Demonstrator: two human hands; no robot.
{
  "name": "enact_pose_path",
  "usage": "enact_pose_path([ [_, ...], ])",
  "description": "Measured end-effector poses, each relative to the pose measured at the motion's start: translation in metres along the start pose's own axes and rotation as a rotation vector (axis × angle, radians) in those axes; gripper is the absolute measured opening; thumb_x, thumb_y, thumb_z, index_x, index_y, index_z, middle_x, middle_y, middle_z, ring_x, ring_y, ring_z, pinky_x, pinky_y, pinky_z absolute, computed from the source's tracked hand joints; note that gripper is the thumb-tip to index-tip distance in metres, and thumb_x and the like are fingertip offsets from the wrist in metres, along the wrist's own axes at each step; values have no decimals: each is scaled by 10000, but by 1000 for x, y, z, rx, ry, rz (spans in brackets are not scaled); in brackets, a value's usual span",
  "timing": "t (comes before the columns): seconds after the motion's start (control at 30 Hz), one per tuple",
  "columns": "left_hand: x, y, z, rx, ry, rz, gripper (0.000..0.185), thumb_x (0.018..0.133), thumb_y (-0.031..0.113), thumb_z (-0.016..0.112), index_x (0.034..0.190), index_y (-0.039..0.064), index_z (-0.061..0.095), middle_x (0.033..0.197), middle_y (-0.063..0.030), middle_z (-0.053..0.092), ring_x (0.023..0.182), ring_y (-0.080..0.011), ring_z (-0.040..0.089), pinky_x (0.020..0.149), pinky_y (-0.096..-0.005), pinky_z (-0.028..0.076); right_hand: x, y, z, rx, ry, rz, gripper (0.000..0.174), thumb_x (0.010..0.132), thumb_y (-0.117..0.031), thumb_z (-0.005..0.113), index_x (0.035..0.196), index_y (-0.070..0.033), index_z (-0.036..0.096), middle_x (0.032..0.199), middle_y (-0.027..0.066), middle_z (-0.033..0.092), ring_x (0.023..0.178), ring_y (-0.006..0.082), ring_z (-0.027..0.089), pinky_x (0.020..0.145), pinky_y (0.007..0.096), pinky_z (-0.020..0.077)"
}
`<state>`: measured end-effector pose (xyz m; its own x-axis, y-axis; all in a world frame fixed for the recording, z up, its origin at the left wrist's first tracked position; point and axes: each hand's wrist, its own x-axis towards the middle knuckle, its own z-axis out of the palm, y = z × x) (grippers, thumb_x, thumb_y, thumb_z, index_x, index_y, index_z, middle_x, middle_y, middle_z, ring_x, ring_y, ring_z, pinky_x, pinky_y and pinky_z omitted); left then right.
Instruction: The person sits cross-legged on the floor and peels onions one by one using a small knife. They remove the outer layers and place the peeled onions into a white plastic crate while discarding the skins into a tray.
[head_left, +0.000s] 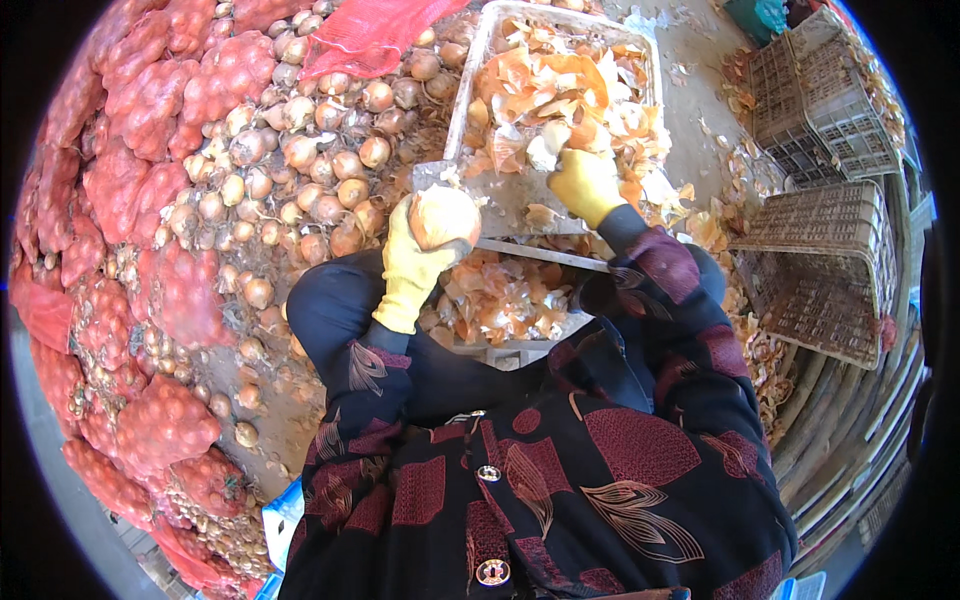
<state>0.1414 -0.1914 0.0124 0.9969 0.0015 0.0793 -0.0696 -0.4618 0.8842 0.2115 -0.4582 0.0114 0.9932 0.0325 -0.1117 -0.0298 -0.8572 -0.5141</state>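
Note:
My left hand (411, 274), in a yellow glove, grips a large pale onion (445, 217) above my knee, beside the near corner of a white plastic crate (463, 82). My right hand (587, 186), gloved the same way, reaches over that crate with its fingers curled. Its fingertips are hidden among loose onion skins (540, 79), so what it may hold does not show. A white, peeled-looking piece (546, 146) lies right by those fingers. Under my forearms, a flat grey board (510, 196) spans the crate's near end.
Many unpeeled onions (322, 169) cover the ground on the left. Behind them pile red mesh sacks (150, 112) of onions, and an empty-looking red mesh (375, 34) lies ahead. More skins (502, 296) sit between my legs. Two dirty plastic crates (817, 255) (817, 112) stand at right.

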Motion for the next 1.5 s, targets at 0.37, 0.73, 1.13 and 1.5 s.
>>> enact_pose_path([
  [0.37,4,24,10,-103,13,-235,640,771,207,744,1312,23,456,1226,-141,541,1133,-246,524,977,-345,409,-73,-57,19,806,-579,189,218,822,-163,598,754,43,626,576,104,565,512,211,588,459,337,447],
  [0.73,2,32,17,-27,135,-157,517,806,257,715,1216,6,525,1161,-183,566,1068,-298,546,930,-377,424,-73,-76,-14,762,-608,119,276,839,-182,555,702,36,655,507,152,586,464,238,609,465,341,474],
  [1.13,17,3,12,-518,203,-451,706,801,428,714,1229,-78,471,1177,-180,560,1016,-244,596,835,-336,509,-162,-71,70,631,-526,153,368,832,-293,596,840,73,627,672,260,612,652,411,619,639,440,490],
  [1.5,3,22,12,-646,101,-484,647,828,330,706,1309,-3,430,1240,-153,528,1083,-239,565,863,-336,506,-134,-70,69,432,32,-110,315,841,-287,610,924,15,571,680,252,597,683,429,603,596,487,463],
])
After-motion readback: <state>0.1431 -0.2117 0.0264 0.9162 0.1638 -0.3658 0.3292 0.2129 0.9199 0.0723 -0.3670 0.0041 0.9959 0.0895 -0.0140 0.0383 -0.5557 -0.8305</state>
